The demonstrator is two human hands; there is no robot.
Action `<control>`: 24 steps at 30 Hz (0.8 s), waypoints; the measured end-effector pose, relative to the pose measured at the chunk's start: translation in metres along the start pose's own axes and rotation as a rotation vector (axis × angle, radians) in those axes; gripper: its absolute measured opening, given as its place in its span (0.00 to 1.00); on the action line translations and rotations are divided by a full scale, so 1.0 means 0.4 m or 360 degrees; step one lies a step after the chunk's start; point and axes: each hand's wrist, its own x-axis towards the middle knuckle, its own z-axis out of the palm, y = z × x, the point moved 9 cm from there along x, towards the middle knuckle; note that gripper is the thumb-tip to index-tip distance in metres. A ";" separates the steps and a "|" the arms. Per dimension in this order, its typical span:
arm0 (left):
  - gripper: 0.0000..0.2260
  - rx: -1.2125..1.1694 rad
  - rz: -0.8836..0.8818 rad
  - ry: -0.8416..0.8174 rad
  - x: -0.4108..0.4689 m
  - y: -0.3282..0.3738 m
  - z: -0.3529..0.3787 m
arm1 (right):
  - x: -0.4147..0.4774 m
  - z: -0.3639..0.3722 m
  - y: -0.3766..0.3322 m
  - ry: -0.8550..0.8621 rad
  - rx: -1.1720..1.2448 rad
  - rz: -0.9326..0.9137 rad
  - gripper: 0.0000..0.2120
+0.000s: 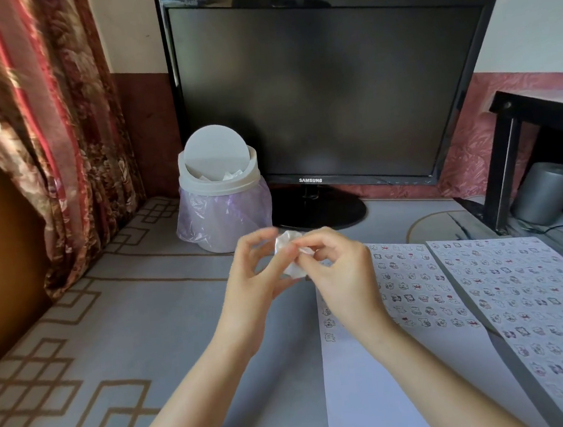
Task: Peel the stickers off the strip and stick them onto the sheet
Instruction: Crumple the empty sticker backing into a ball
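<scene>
Red and gold patterned curtain cloth hangs at the far left, beside a grey bench marked with brown key-pattern lines. Further right a small white swing-lid bin, lined with a pale purple bag, stands in front of the dark monitor; it sits within easy reach, probably so spent backing can be dropped in.

Near the middle, both hands are raised above the bench and meet around a crumpled white piece, which looks like the sticker strip or its used backing; blur keeps that from being certain. The left hand curls its fingers around the piece from the left and appears to grip it. The right hand pinches at its right edge with thumb and forefinger closed, as if picking at a sticker or a corner. Holding it up close to the face likely makes the small edge easier to see.

To the right, 2 sheets lie flat on the bench, side by side and just apart. The nearer sheet carries rows of small cartoon stickers across its upper part, with its lower part bare, so it seems to be the one being filled. The far sheet is covered throughout. A black side table stands at the far right edge.
</scene>
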 end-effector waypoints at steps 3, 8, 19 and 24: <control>0.02 0.0153 0.0197 0.0111 -0.014 0.035 -0.019 | 0.003 -0.003 0.004 0.0008 0.0151 0.0085 0.02; 0.03 0.0087 0.0169 0.0203 -0.014 0.026 -0.051 | -0.006 0.023 0.000 -0.0132 0.0128 0.0032 0.05; 0.05 0.0057 0.0023 0.0154 -0.004 0.015 -0.053 | -0.001 0.014 -0.004 -0.0260 0.0107 -0.0106 0.05; 0.05 0.0216 0.0021 0.0024 -0.003 0.029 -0.043 | 0.010 0.002 0.017 -0.0233 0.0366 0.0111 0.16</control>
